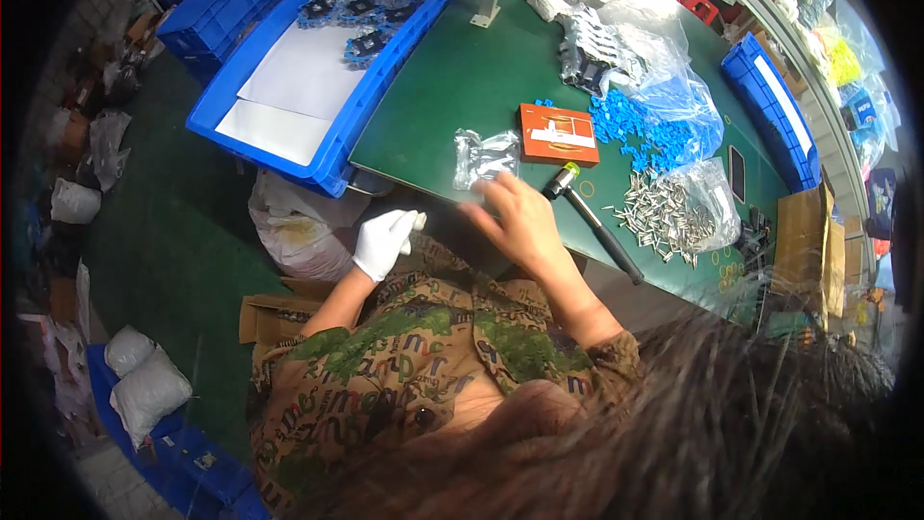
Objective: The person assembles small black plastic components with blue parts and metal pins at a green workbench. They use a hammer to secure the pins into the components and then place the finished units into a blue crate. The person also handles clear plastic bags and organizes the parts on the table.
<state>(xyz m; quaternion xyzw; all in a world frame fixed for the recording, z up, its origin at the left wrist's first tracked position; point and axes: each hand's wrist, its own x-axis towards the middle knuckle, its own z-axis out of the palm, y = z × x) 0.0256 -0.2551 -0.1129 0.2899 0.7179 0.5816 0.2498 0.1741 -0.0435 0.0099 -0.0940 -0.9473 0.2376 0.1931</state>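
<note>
My left hand (383, 243), in a white glove, is held just off the table's front edge. Its fingers are curled together; whatever they may hold is hidden. Bare and slightly blurred, my right hand (525, 223) is over the front edge with thumb and fingers apart, and I see nothing in it. Just beyond its fingertips lie clear plastic packets (484, 156) with silvery contents. An orange-red box (558, 134) lies behind them. To the right is a hammer (602, 231) with a black handle and a yellowish-green face.
Silver metal pins (664, 217) and small blue plastic pieces (640, 130) are heaped on the green table (433, 96), near bagged parts (592, 53). A large blue crate (332, 169) at left holds bagged black-and-blue parts. A phone (737, 173) and cardboard box (801, 246) are at right.
</note>
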